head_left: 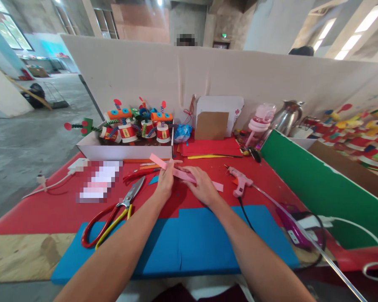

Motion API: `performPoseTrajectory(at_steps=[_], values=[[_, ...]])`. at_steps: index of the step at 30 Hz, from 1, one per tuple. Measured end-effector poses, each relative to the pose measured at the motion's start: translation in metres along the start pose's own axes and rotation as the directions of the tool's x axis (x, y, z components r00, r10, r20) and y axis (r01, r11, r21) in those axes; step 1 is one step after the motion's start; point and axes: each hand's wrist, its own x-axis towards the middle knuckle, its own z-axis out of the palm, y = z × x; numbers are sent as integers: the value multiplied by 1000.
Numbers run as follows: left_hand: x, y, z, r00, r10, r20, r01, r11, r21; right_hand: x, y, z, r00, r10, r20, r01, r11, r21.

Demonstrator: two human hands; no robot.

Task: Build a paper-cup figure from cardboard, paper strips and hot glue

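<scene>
A pink paper strip (218, 186) runs slantwise between my hands, its left end raised above the red tabletop. My left hand (166, 178) pinches the strip near that upper end. The fingers of my right hand (199, 181) are closed on its middle, and the far end sticks out beyond them to the right. Left of my hands lie large scissors (132, 192) with one red and one yellow handle, blades partly apart. Red-handled pliers (137, 174) lie behind them, close to a small blue paper piece (153, 180). To the right rests a pink glue gun (239, 180) with a clear glue stick in its back.
A white box (126, 152) of paper-cup figures stands at the back left. Red paper sheets (211, 147) lie behind my hands. A green-sided box (318, 188) borders the right. Blue sheets (208, 239) cover the front edge. A purple power strip (292, 228) and cords lie at right.
</scene>
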Motion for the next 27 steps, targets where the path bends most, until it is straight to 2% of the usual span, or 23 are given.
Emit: performPoseTrajectory(at_steps=[5,8,12,13,15,16,17,18,19,20,21,22,24,25,27], values=[[0,1,0,991,-128,49,131,989,-66,-1,1,0,999,26,22,-26,999,33],[-1,-2,2,991,-125,44,128,989,-74,-2,2,1,999,30,42,-30,999,13],[4,-6,1,996,-93,9,94,995,-40,-2,5,-4,992,25,126,-15,996,-82],[7,-5,-1,998,-65,-17,65,998,-16,-2,6,-7,988,36,152,-18,993,-116],[13,0,-9,989,45,-141,-37,998,60,-2,9,-12,979,75,189,-37,979,-201],[15,5,-14,966,137,-221,-110,985,129,-2,11,-15,975,102,197,-51,968,-246],[17,12,-19,920,256,-296,-192,954,229,-2,12,-17,971,128,202,-66,956,-286],[17,18,-25,858,397,-326,-276,891,360,-2,14,-19,967,150,204,-80,945,-316],[17,25,-29,788,543,-289,-359,788,501,-2,15,-20,965,166,204,-91,938,-334],[16,30,-33,734,655,-181,-436,658,614,-2,16,-21,963,176,202,-99,935,-341],[15,33,-35,712,702,-11,-511,529,678,-3,17,-21,963,180,201,-104,934,-341],[13,34,-35,705,686,179,-584,420,695,-3,18,-21,963,181,198,-107,936,-334],[10,29,-32,686,507,522,-706,290,646,-4,20,-20,967,175,186,-109,942,-318],[8,24,-29,666,390,636,-742,255,620,-4,21,-19,969,169,182,-106,944,-312],[6,12,-23,641,192,743,-767,191,613,-5,23,-18,972,153,179,-92,946,-310]])
